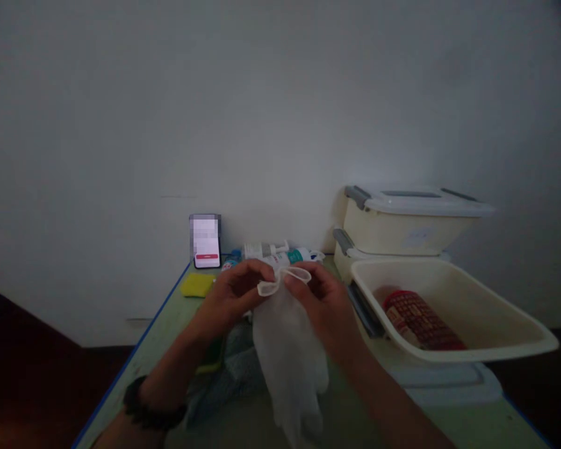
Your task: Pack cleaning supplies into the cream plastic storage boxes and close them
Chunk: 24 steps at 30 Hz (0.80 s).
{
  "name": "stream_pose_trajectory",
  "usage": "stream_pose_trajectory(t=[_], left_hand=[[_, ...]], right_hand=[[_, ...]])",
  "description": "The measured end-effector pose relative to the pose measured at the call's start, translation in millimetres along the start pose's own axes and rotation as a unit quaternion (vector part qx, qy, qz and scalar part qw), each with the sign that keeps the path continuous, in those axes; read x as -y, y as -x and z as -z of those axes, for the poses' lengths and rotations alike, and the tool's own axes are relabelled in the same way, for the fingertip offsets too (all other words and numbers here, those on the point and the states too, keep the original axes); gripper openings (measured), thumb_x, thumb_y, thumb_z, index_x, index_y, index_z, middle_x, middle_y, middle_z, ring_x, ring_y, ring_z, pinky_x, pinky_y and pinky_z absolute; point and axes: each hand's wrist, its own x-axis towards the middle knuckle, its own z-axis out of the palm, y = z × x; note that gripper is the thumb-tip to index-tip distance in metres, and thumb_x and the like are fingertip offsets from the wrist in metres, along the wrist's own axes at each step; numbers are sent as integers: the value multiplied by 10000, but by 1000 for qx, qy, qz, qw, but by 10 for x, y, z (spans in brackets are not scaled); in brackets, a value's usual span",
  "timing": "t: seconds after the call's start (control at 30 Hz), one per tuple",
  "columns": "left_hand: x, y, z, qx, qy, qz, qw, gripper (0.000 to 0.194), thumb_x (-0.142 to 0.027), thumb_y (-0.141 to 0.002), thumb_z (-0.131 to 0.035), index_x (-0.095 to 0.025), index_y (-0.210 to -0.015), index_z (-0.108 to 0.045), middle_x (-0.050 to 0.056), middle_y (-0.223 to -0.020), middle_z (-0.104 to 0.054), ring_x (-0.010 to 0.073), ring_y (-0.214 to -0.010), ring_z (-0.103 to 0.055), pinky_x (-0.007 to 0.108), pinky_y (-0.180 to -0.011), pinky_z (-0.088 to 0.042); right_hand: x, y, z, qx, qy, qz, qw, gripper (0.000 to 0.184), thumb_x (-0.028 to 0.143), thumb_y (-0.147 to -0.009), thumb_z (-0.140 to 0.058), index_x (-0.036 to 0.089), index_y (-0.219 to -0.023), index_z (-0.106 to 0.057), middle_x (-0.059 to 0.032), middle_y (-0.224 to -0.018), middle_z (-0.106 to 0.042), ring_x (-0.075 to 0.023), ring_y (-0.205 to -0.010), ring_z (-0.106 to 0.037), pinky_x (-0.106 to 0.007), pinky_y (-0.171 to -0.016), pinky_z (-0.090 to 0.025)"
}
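A thin translucent white glove (287, 349) hangs down in front of me over the table. My left hand (234, 296) pinches the rolled cuff on its left side. My right hand (325, 305) pinches the cuff on its right side, and the cuff opening is stretched between them. The glove's fingers dangle near the bottom of the view. A dark band sits on my left wrist (147, 408).
A green table (168, 337) with a blue edge stands against a white wall. On it are a yellow sponge (197, 285), a lit phone (206, 242), lying bottles (280, 252), a bluish cloth (236, 368), stacked cream lidded boxes (406, 221) and an open cream tub (490, 318) with a red patterned item (421, 321).
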Motion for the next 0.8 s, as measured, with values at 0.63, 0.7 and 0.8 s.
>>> stream_pose_trajectory(t=[0.63,0.7,0.8], left_hand=[[-232,-393,116,-84,-99,31,991,145,-269,-759,-665,-187,-855,-594,2,-826,-647,124,-760,-602,193,-635,-477],[-249,-376,145,-107,-122,31,986,153,-296,-757,-664,-182,-840,-605,-8,-750,-633,110,-657,-574,186,-560,-457],[-293,-334,204,-120,-147,30,981,180,-333,-749,-668,-178,-824,-615,-16,-674,-611,101,-569,-537,181,-487,-425]], right_hand=[[82,-643,-126,65,-68,-68,993,232,382,-721,-685,183,-809,-603,38,-693,-582,-90,-645,-510,-214,-613,-380],[95,-644,-120,79,-78,-67,992,234,368,-704,-705,187,-810,-600,40,-702,-592,-89,-648,-515,-213,-621,-387],[130,-639,-97,92,-89,-71,989,220,344,-703,-707,191,-819,-598,40,-716,-600,-86,-645,-516,-209,-605,-386]])
